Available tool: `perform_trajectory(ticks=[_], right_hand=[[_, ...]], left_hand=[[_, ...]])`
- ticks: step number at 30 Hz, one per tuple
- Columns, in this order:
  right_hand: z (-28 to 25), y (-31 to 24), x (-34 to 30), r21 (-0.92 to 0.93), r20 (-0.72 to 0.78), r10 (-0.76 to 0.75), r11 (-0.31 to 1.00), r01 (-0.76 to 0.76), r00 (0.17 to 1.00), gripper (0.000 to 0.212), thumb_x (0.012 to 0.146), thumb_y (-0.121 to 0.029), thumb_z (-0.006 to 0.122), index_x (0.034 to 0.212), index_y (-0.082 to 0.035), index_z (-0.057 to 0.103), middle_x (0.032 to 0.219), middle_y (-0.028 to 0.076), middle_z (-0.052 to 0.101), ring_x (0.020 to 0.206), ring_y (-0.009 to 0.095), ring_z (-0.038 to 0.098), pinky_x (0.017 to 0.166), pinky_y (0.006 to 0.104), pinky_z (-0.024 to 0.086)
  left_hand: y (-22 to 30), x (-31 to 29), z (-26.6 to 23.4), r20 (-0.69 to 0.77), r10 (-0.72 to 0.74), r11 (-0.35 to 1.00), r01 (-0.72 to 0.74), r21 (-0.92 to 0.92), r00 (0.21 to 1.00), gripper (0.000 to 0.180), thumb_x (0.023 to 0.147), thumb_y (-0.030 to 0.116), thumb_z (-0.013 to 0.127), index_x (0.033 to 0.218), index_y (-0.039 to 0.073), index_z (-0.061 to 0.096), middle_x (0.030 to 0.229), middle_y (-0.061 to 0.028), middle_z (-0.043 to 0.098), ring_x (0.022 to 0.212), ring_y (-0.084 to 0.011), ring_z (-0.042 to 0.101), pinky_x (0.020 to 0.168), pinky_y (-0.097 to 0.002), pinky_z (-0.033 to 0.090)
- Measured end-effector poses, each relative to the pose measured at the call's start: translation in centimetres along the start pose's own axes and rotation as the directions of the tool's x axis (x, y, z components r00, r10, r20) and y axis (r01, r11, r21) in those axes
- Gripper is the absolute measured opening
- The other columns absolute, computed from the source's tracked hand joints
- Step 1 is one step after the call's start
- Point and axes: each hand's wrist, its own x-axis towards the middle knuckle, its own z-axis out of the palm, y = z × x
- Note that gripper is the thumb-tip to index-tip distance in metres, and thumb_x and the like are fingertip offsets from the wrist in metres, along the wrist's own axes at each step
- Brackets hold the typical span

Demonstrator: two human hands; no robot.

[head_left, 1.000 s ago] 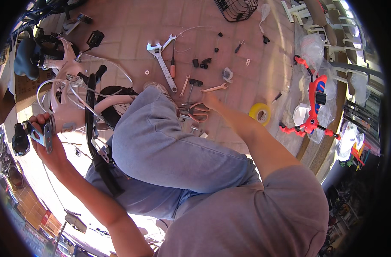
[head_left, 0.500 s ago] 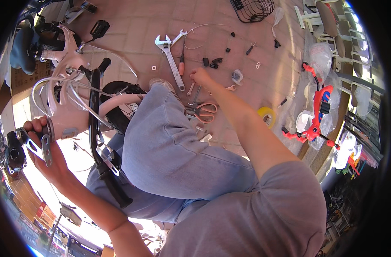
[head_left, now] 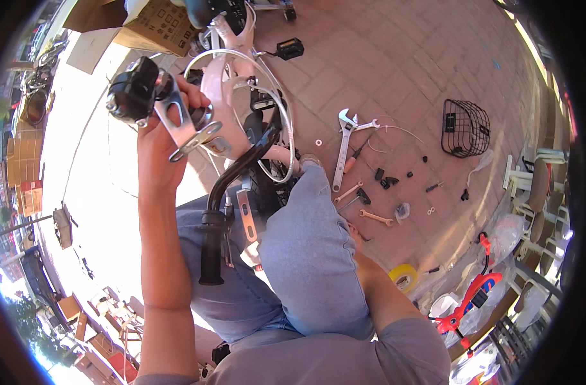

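Observation:
A pale pink bicycle frame stands at the left, its front end toward me. My left hand is closed round that front end, at a silver metal bracket with slotted tabs. A black clamp-like part sits at the bracket's outer end. The black handlebar hangs beside the frame, its grip over my left thigh, with pale cables looping round it. My right forearm passes behind my raised knee, which hides most of that hand. Close by lie a hex-key-like tool and two small wrenches.
An adjustable wrench, an orange-handled screwdriver and small black parts lie on the paving. A wire basket is farther right. Yellow tape and a red toy-like frame are near right; a cardboard box stands far left.
My view has swung left, so things sit farther right. My left hand has stayed on the bike's front end. My right hand has come nearer, from the tools to behind my knee.

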Motion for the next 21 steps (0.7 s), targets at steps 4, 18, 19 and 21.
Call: perform_trajectory(ticks=[4, 18, 19, 21], right_hand=[[2.7, 1.8, 1.4, 0.008, -0.049, -0.177, 0.984, 0.178, 0.983, 0.036, 0.077, -0.020, 0.064, 0.107, -0.004, 0.049, 0.081, 0.011, 0.060, 0.078, 0.026, 0.063, 0.056, 0.0359, 0.051], [-28.9, 10.3, -2.2, 0.775, 0.419, -0.026, 0.530, -0.343, 0.907, 0.067, 0.068, -0.001, 0.063, 0.131, -0.008, 0.041, 0.086, 0.004, 0.054, 0.075, 0.015, 0.057, 0.064, 0.0268, 0.048], [-32.0, 9.4, -2.4, 0.823, 0.318, -0.017, 0.501, -0.267, 0.948, 0.069, 0.068, 0.000, 0.063, 0.133, -0.008, 0.040, 0.086, 0.004, 0.053, 0.074, 0.014, 0.057, 0.065, 0.0262, 0.048], [-38.6, 5.6, -2.5, 0.808, -0.123, -0.048, 0.576, 0.128, 0.991, 0.069, 0.067, 0.003, 0.062, 0.133, -0.008, 0.041, 0.088, 0.003, 0.052, 0.076, 0.012, 0.054, 0.066, 0.0239, 0.047]], left_hand=[[0.8, -0.6, -0.4, -0.009, -0.016, 1.000, 0.016, -0.017, 1.000, 0.026, 0.087, 0.018, 0.057, 0.107, 0.001, 0.051, 0.090, -0.0092, 0.057, 0.091, -0.0198, 0.056, 0.084, -0.0320, 0.045], [0.6, 1.3, -2.1, 0.259, 0.016, 0.966, 0.052, -0.254, 0.966, 0.031, 0.083, 0.008, 0.052, 0.113, -0.002, 0.056, 0.103, -0.0120, 0.063, 0.093, -0.0179, 0.061, 0.086, -0.0295, 0.047], [0.5, 1.2, -2.2, 0.250, 0.022, 0.960, 0.050, -0.276, 0.968, 0.031, 0.083, 0.008, 0.053, 0.113, -0.002, 0.056, 0.102, -0.0118, 0.063, 0.092, -0.0178, 0.061, 0.086, -0.0295, 0.047], [0.1, 1.3, -2.1, 0.243, 0.031, 0.946, 0.051, -0.322, 0.970, 0.031, 0.082, 0.008, 0.054, 0.112, -0.002, 0.056, 0.100, -0.0115, 0.064, 0.091, -0.0174, 0.061, 0.085, -0.0294, 0.047]])
